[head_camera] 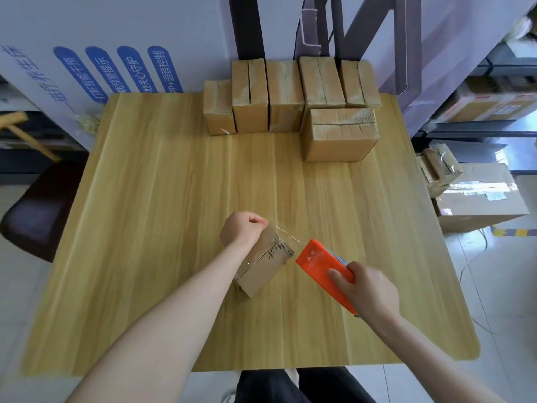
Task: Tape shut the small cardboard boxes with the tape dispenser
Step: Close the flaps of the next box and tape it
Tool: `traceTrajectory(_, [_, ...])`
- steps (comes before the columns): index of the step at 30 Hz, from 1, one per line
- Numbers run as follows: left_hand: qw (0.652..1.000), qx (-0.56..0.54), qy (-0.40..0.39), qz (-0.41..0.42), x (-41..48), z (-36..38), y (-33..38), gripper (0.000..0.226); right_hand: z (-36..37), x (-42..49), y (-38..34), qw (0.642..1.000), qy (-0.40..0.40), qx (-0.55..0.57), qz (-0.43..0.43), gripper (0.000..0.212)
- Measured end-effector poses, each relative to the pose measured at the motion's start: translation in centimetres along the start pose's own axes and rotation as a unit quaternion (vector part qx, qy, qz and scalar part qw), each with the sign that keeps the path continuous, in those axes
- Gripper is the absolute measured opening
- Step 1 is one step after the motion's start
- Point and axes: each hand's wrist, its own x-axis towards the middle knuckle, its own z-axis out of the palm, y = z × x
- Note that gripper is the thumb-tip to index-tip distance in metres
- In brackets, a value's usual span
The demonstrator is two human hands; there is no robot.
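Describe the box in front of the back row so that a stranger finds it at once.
At the far edge of the wooden table stands a row of cardboard boxes. The box sits just before the row's right end. Only its taped seam runs sideways.

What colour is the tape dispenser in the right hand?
Bright orange; the tape dispenser shows best in the head view.

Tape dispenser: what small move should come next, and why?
Probably tilt the orange tape dispenser so it cuts the clear tape. A strip stretches from the small cardboard box, which the left hand grips, to the dispenser in the right hand, just past the box's edge.
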Motion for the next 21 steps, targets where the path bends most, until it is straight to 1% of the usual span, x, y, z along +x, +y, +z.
traceTrajectory(4, [0.999,-0.033,-0.008,-0.02,0.0,0.9,-0.9,0.016,0.6,0.8,-0.6,1.0,-0.011,-0.023,-0.013,0.044])
traceTrajectory(8, [0.994,-0.101,-0.009,-0.034,0.0,2.3,-2.0,0.025,0.8,1.3,-0.9,0.999,-0.004,-0.041,-0.022,0.045])
traceTrajectory(9, [0.994,-0.104,-0.018,-0.04,0.1,2.6,-2.3,0.03,0.8,1.4,-0.9,0.999,-0.002,-0.042,-0.022,0.045])
traceTrajectory(11, [0.989,-0.12,-0.032,-0.082,-0.1,3.0,-2.6,0.047,0.7,1.6,-0.7,0.999,0.001,-0.047,-0.026,0.045])
traceTrajectory(12, [0.986,-0.129,-0.021,-0.102,-0.2,3.2,-2.8,0.054,0.6,1.7,-0.7,0.998,0.003,-0.049,-0.03,0.046])
traceTrajectory(13, [0.985,-0.136,0.008,-0.104,-0.5,3.2,-3.0,0.056,0.5,1.8,-0.7,0.998,0.005,-0.049,-0.035,0.046])
traceTrajectory(15, [0.98,-0.167,0.089,-0.064,-1.4,3.0,-3.1,0.047,0.2,2.3,-1.0,0.997,0.007,-0.055,-0.047,0.045])
traceTrajectory(16, [0.975,-0.185,0.117,-0.037,-2.0,3.0,-3.1,0.041,0.0,2.6,-1.3,0.997,0.006,-0.061,-0.051,0.044])
traceTrajectory(17, [0.972,-0.194,0.13,-0.015,-2.6,3.0,-3.0,0.038,-0.1,2.8,-1.5,0.996,0.004,-0.067,-0.055,0.043])
traceTrajectory(19, [0.976,-0.185,0.117,0.019,-3.6,3.5,-3.4,0.037,-0.5,3.2,-1.8,0.995,0.0,-0.081,-0.063,0.041])
traceTrajectory(21, [0.986,-0.135,0.083,0.041,-4.2,4.1,-3.9,0.043,-1.0,3.5,-1.9,0.993,-0.001,-0.096,-0.07,0.041])
